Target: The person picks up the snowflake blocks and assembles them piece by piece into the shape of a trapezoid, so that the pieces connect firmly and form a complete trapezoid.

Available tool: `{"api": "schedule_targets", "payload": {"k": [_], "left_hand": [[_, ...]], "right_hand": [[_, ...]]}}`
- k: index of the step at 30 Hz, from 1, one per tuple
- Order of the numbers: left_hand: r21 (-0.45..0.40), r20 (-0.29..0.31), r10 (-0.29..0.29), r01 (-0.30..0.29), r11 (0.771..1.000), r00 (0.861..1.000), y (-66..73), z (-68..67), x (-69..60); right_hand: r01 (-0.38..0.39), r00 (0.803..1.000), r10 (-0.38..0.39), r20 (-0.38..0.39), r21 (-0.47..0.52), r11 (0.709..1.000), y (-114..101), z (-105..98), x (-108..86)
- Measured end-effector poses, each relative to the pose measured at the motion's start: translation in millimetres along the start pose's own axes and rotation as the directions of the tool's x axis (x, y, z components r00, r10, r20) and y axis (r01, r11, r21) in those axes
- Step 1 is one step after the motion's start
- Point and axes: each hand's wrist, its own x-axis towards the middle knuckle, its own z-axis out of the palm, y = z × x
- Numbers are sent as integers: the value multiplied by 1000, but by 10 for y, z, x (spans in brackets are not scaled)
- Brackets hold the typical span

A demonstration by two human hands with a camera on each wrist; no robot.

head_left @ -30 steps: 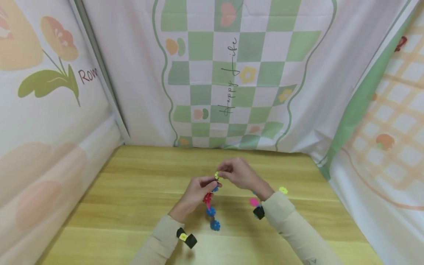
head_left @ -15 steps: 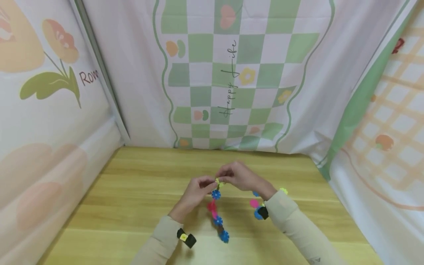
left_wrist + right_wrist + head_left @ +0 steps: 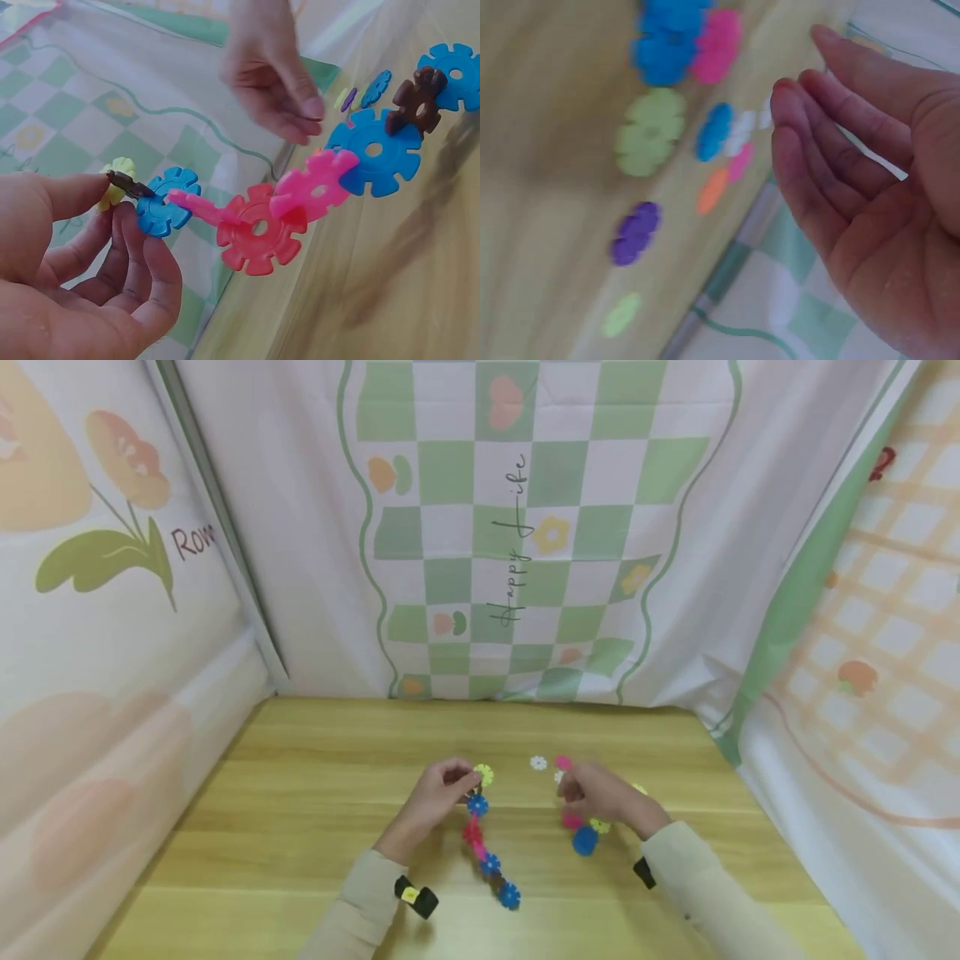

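The left hand (image 3: 431, 797) pinches one end of a chain of interlocked notched discs by its brown disc (image 3: 129, 184) and yellow disc (image 3: 116, 184). From there a blue disc (image 3: 166, 201), a pink one, a red disc (image 3: 259, 229), another pink disc (image 3: 315, 187), a blue disc (image 3: 373, 150), a brown one and a last blue disc follow. In the head view the chain slants down towards the table front. Over the loose discs at the right is the right hand (image 3: 603, 793), its fingers loosely bent and holding nothing in the right wrist view.
Loose discs lie on the wooden table (image 3: 337, 743) by the right hand: white (image 3: 538, 762), pink (image 3: 572, 821), blue (image 3: 585, 840), and in the right wrist view purple (image 3: 636, 233), orange (image 3: 712, 190) and yellow-green (image 3: 651, 133). Patterned cloths hang behind and at both sides.
The right hand has let go of the yellow disc at the chain's upper end and moved right, over the loose discs. The left hand stays near its place, still holding the chain.
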Motion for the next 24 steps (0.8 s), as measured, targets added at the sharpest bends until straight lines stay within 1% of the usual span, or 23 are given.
{"api": "schedule_targets", "payload": {"k": [3, 7, 9, 14, 18, 21, 24], "left_hand": [[-3, 3, 15, -15, 1000, 1000, -5, -16, -4], [14, 7, 40, -40, 999, 999, -1, -22, -5], [27, 5, 38, -38, 999, 999, 8, -24, -4], [76, -15, 37, -35, 996, 999, 38, -44, -9], [108, -11, 30, -29, 994, 999, 48, -81, -18], [118, -7, 26, -25, 993, 1000, 55, -114, -29], [122, -5, 35, -34, 992, 999, 52, -150, -48]], "right_hand": [[-17, 1000, 17, -12, -10, 1000, 105, 128, -105], [-84, 995, 87, -40, 54, 995, 162, 229, -193], [-93, 994, 97, -57, 74, 993, 178, 252, -214], [-87, 993, 92, -78, 68, 994, 215, 284, -227], [-89, 993, 95, -66, 89, 992, 230, 304, -223], [-115, 991, 122, -54, 121, 986, 223, 313, -219], [-140, 987, 150, -57, 148, 979, 189, 305, -198]]}}
